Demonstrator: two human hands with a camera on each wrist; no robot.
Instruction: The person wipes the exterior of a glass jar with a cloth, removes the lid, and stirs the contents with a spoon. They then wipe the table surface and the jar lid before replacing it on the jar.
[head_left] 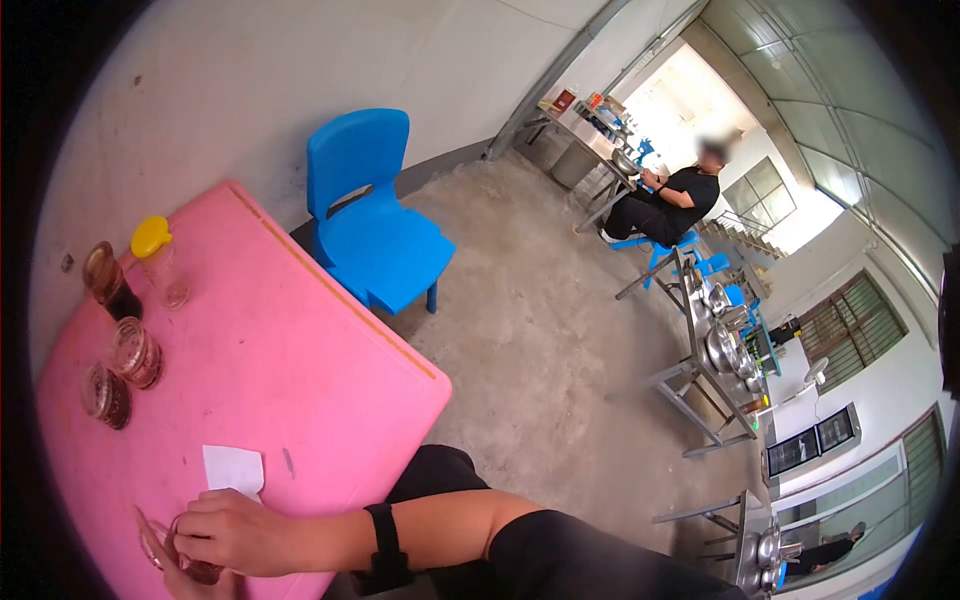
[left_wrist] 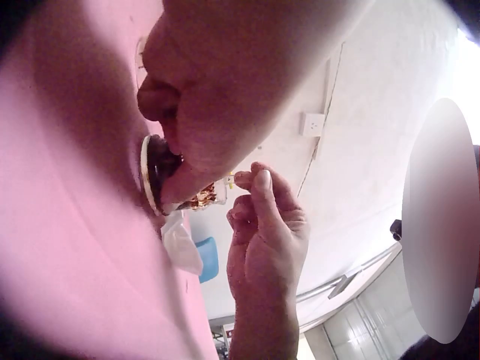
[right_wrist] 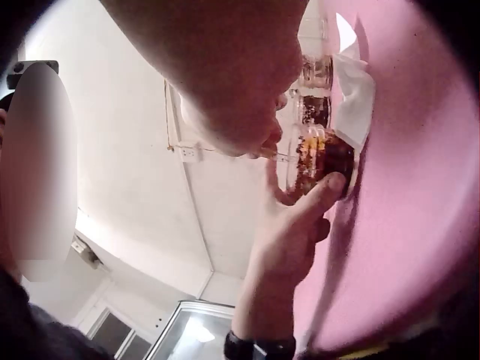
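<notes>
In the head view, a pink table (head_left: 300, 400) fills the near left of the scene, and both hands meet at its near edge around a clear jar (right_wrist: 315, 161). The right wrist view shows the jar upright at the tabletop, with reddish-orange flakes up its wall and something dark toward its base. The left hand (right_wrist: 281, 244) grips this jar, its thumb and fingers curled round the side. The right hand (left_wrist: 266, 244) is at the top of the jar, thumb and forefinger tips brought together and the other fingers bent; at those tips is something small and pale, too blurred to name.

Just beside the jar lies a creased white paper (head_left: 234, 471). Farther off, toward the wall, two clear jars with dark contents (head_left: 121, 372) stand close together. Near them are a tall brown container (head_left: 112, 282) with a darker lower part and a clear container with a yellow lid (head_left: 151, 237).

Beyond the table's far edge, by the wall, stands a blue chair (head_left: 375, 245) on the grey concrete floor (head_left: 530, 330). Far off, a person in black (head_left: 688, 196) sits on a blue stool (head_left: 665, 255) at a work table (head_left: 590, 135) with vessels on it. On the right, metal bowls (head_left: 722, 348) crowd another table (head_left: 700, 385), near a white fan (head_left: 815, 373) at the wall.
</notes>
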